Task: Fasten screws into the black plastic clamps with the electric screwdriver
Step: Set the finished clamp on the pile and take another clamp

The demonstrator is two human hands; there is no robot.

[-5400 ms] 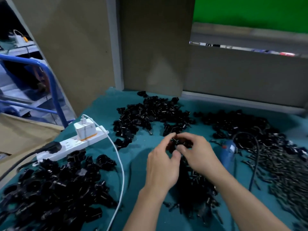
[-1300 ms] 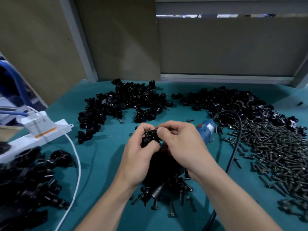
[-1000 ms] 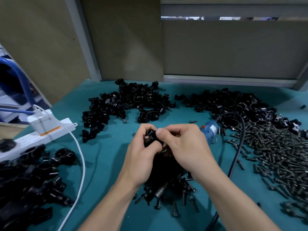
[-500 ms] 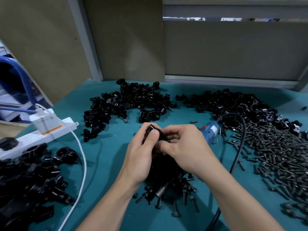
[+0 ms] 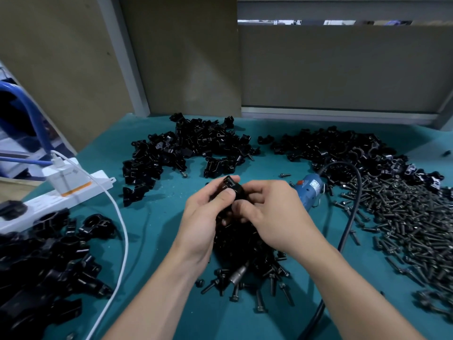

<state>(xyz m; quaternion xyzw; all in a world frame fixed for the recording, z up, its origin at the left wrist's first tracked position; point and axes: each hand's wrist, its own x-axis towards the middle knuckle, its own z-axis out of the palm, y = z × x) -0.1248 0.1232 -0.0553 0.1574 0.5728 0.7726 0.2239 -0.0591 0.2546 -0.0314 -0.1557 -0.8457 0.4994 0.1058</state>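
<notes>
Both the left hand [image 5: 203, 217] and the right hand [image 5: 272, 217] pinch one black clamp [image 5: 231, 186] with curled fingers above the tabletop [image 5: 157, 217], and a loosened grip could drop it into the pile of parts [image 5: 240, 246] below.

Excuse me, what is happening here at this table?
A person holds one black clamp in both hands, the left hand and the right hand, above the table. The screwdriver lies on it behind the right hand, in no hand. Piles of clamps and screws lie around.

Labels on the electric screwdriver [image 5: 309, 192] and charger [image 5: 64, 179] are illegible.
</notes>
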